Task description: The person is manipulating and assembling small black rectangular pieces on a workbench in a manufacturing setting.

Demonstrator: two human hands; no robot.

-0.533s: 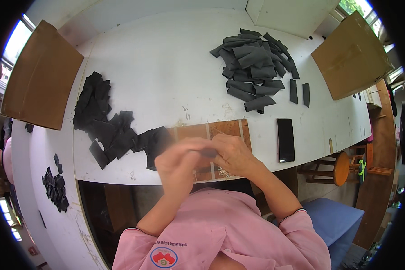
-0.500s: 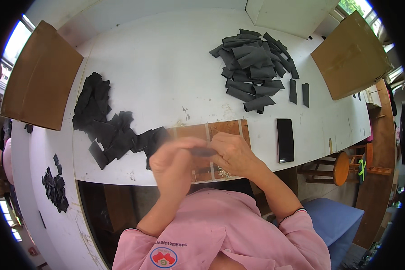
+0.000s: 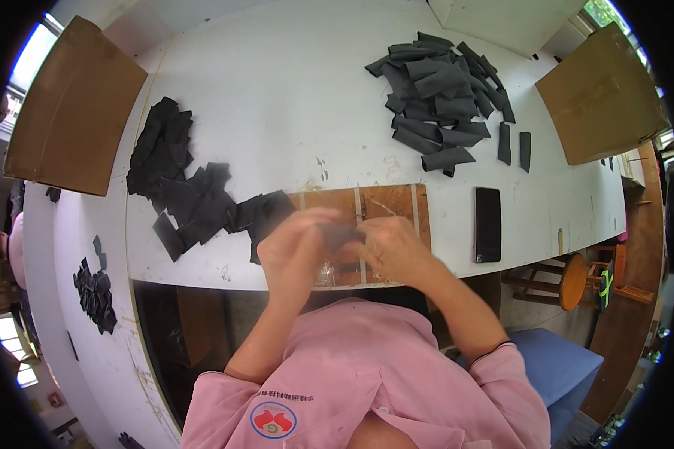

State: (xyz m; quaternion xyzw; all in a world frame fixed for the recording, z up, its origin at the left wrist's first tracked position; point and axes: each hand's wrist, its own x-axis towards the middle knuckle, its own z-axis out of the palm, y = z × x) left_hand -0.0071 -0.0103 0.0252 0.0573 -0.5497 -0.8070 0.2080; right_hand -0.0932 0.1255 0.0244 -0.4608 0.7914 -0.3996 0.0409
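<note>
A large white table [image 3: 277, 97] spreads in front of the person, with one brown cardboard box [image 3: 75, 108] at the left and another [image 3: 606, 93] at the right. A pile of dark grey, tube-shaped pieces [image 3: 442, 82] lies far right; flat black sheet-like pieces [image 3: 202, 206] overlap at the left. Over a brown rectangular board with pale strips [image 3: 393, 196], the right hand [image 3: 393, 243] has its fingers closed on a small dark soft piece [image 3: 338, 236], which is between both hands. The left hand [image 3: 296, 243] is blurred, fingers curled by this piece; I cannot tell its grip. A black rectangular phone [image 3: 487, 224] lies right of the board.
</note>
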